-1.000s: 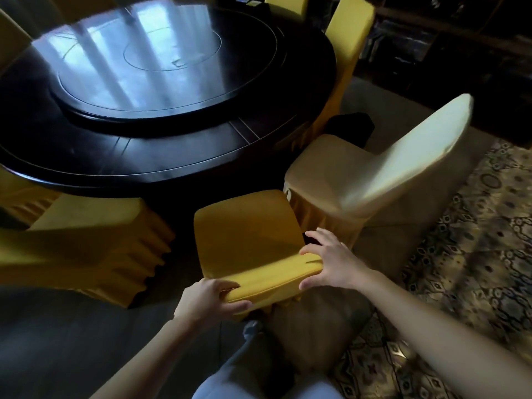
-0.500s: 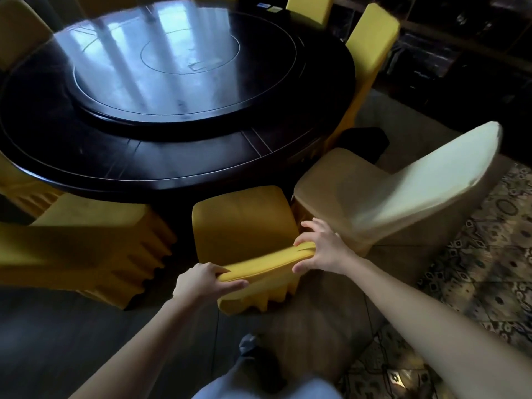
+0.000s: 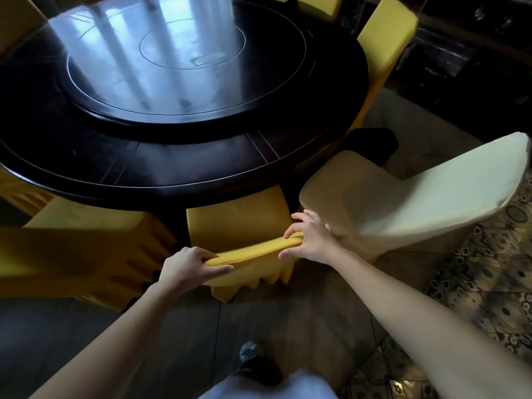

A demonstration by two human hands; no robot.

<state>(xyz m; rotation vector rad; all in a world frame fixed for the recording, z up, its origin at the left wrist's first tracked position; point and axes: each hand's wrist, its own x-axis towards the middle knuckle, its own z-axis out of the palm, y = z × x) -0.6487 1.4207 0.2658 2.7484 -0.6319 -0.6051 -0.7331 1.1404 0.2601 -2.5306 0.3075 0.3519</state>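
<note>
1. Pale grey cloth at the lower edge of the view is a grey trouser leg (image 3: 267, 384) of the person. It is seen from above and is blurred.
2. The dark plank floor (image 3: 72, 326) has a matt finish with long straight seams. To the right lies a patterned carpet (image 3: 475, 298) in ochre and black with a dense ornamental motif.
3. Both forearms are bare and extend forward, converging on the top rail of one chair.
4. The left hand (image 3: 184, 267) grips the left end of the backrest (image 3: 253, 251). Its fingers are curled over the top edge and its thumb lies flat along the rear face.
5. The right hand (image 3: 312, 240) pinches the right corner of the same backrest. The forefinger rests on top and the thumb is pressed against the rear face. The remaining fingers are spread and lifted towards the seat side.
6. The yellow fabric-covered chair (image 3: 239, 223) wears a smooth slipcover with a pleated skirt at its base. The padded top rail is gently curved. The chair faces the table, with the front of its seat under the table rim.
7. Just to its right stands a cream fabric-covered chair (image 3: 403, 203), turned at an angle, with a rounded back. To its left stands a second yellow covered chair (image 3: 72, 254) with the same pleated skirt.
8. The round dark wooden table (image 3: 172, 168) is glossy, with radial board seams near the rim. A raised circular turntable (image 3: 187, 61) sits at its centre and reflects pale bands of light.
9. More yellow covered chairs (image 3: 385, 33) stand at the far right edge of the table.
</note>
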